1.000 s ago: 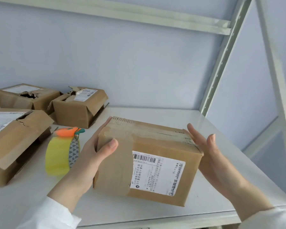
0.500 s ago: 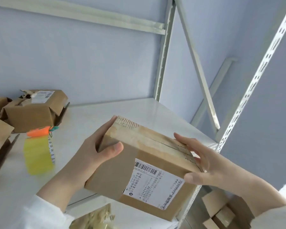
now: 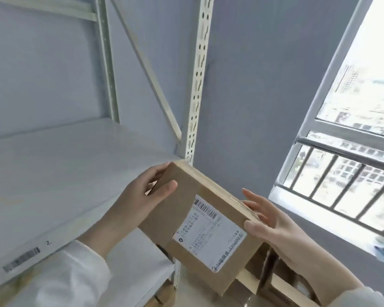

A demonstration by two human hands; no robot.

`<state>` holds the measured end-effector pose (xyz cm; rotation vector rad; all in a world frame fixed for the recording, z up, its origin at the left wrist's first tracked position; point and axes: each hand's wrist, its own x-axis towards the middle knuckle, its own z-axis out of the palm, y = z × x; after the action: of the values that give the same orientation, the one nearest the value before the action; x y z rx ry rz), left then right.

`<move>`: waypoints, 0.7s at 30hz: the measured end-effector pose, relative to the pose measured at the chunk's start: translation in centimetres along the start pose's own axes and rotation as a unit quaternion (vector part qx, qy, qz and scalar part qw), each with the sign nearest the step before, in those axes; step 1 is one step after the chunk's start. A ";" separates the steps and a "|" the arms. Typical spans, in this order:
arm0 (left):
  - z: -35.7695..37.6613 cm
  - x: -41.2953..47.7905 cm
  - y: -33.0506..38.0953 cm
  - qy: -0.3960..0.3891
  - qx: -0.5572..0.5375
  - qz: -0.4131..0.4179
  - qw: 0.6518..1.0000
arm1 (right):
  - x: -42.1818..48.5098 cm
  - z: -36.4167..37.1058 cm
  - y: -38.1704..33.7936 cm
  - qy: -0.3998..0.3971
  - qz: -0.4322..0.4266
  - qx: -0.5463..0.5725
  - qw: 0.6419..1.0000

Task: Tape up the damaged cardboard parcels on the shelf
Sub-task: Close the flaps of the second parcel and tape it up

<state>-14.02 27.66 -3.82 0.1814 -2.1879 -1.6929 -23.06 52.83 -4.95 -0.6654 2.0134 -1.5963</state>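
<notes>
The left hand (image 3: 142,200) grips the cardboard parcel (image 3: 182,209) at its upper left corner, thumb on the face with the label (image 3: 208,235). The right hand (image 3: 273,227) pinches its right end between thumb and nearly straight fingers. The parcel hangs tilted just beyond the shelf (image 3: 64,173), above other boxes (image 3: 275,280).

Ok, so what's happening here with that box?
A person is holding a cardboard parcel in both hands, tilted in the air by the right front corner of the white shelf. The left hand grips its upper left end, thumb on the labelled face; the right hand holds the lower right end. A paler tape strip runs along the top edge. More cardboard boxes sit lower down, beneath it.
</notes>
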 end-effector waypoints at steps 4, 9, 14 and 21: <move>7.9 1.7 -1.5 -0.016 -0.018 -0.005 1.000 | -3.2 -5.0 3.6 0.098 0.045 0.075 0.991; 16.6 3.2 -3.9 -0.013 -0.098 -0.032 0.995 | -6.4 -9.7 8.5 0.199 0.100 0.167 0.960; 24.3 4.9 -6.7 -0.092 -0.168 -0.126 0.973 | -7.5 -13.1 13.0 0.284 0.140 0.276 0.908; 33.8 8.3 -9.6 -0.257 -0.200 -0.159 0.932 | -4.6 -17.9 16.1 0.374 0.139 0.361 0.843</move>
<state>-35.06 53.08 -18.46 -0.0265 -2.1661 -2.5738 -32.20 72.32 -16.69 0.6005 1.5808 -2.4127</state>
